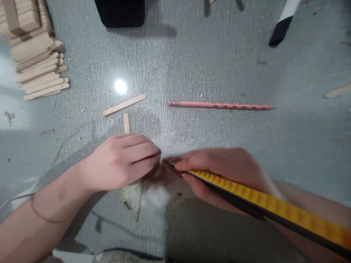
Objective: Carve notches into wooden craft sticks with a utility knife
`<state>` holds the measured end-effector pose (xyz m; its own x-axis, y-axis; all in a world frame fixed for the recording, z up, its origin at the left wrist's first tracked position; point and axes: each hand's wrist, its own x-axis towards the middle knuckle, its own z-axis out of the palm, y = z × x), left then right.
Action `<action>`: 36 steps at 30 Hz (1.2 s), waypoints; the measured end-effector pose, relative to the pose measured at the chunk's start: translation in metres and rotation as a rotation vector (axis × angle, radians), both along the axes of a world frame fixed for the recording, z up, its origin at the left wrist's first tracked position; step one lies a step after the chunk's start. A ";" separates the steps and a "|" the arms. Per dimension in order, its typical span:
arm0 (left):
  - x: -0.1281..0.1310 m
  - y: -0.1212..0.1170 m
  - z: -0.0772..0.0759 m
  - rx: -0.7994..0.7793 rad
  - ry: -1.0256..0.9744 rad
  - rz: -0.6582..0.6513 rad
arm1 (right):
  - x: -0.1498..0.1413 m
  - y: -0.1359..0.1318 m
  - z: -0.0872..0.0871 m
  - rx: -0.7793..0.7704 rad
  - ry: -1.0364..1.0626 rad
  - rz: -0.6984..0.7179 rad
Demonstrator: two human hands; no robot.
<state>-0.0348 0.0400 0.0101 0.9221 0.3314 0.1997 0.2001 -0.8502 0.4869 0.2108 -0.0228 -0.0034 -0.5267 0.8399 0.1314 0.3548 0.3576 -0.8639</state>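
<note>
"Yellow-and-black utility knife (246,191), one, nearest your camera; handle running out towards 4 o'clock. Held by?"

"Your right hand (222,162), at 4 o'clock from centre: thumb and fingers gripping the knife near its narrow front end. That tip lies just beside your left hand (123,157); contact cannot be told."

"Left hand, state?"

"At 8 o'clock, fingers curled together, tips down. You cover whatever may be pinched there, so the grip cannot be told. Part-hidden craft stick (126,123), one, emerging at your left hand's 12 o'clock."

"Remaining stock?"

"Clear triangular set square (137,201), at 7 o'clock, partly beneath your left hand. Loose craft stick (123,105), tilted, at 10 o'clock; craft-stick pile (41,73), farther out on the same bearing. Pink pencil (203,105), eraser-tipped, at 2 o'clock, lying flat on your grey tabletop (219,65)."
</note>
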 end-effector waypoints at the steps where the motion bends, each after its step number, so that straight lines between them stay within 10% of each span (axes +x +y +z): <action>1: 0.000 0.000 0.000 0.000 -0.001 0.000 | 0.000 0.000 0.000 -0.002 -0.001 0.001; 27: 0.002 0.000 -0.002 0.063 -0.025 0.008 | 0.010 0.004 -0.005 -0.037 0.001 0.173; 36: 0.001 0.000 -0.003 0.006 -0.045 0.003 | 0.005 0.002 -0.001 -0.047 0.000 0.031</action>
